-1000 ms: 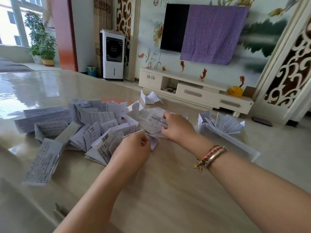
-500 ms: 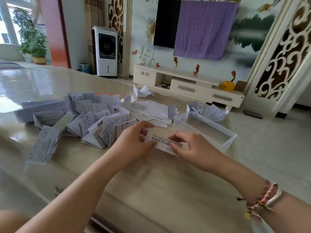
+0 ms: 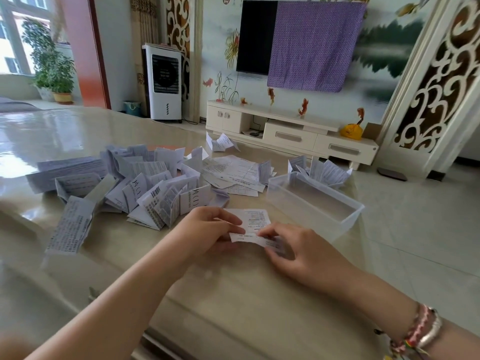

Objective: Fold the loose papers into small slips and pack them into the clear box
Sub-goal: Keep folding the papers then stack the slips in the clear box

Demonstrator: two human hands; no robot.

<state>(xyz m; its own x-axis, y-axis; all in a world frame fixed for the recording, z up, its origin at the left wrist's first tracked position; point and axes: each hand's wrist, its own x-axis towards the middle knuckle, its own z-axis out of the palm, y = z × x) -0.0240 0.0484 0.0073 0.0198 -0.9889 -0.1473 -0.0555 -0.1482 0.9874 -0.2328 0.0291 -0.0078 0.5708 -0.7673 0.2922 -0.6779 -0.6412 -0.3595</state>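
Note:
A small printed paper (image 3: pixel 255 220) lies on the table in front of me, partly folded over. My left hand (image 3: pixel 207 229) pinches its left edge with thumb and fingers. My right hand (image 3: pixel 293 249) pinches the lower right part of the same paper. The clear box (image 3: pixel 348 219) stands just to the right of my hands, and I see nothing inside it. A heap of loose and folded papers (image 3: pixel 145 188) spreads across the table to the left and behind. More folded slips (image 3: pixel 324 170) stand behind the box.
The glossy beige table (image 3: pixel 233 294) ends at a right edge close behind the box. Flat sheets (image 3: pixel 233 172) lie between the heap and the box. One crumpled paper (image 3: pixel 220 144) sits at the far table edge. A TV cabinet (image 3: pixel 291 131) stands beyond.
My right hand left the flat sheets and came back toward me with one paper. Both hands now hold it close in front, and its near part has been folded over.

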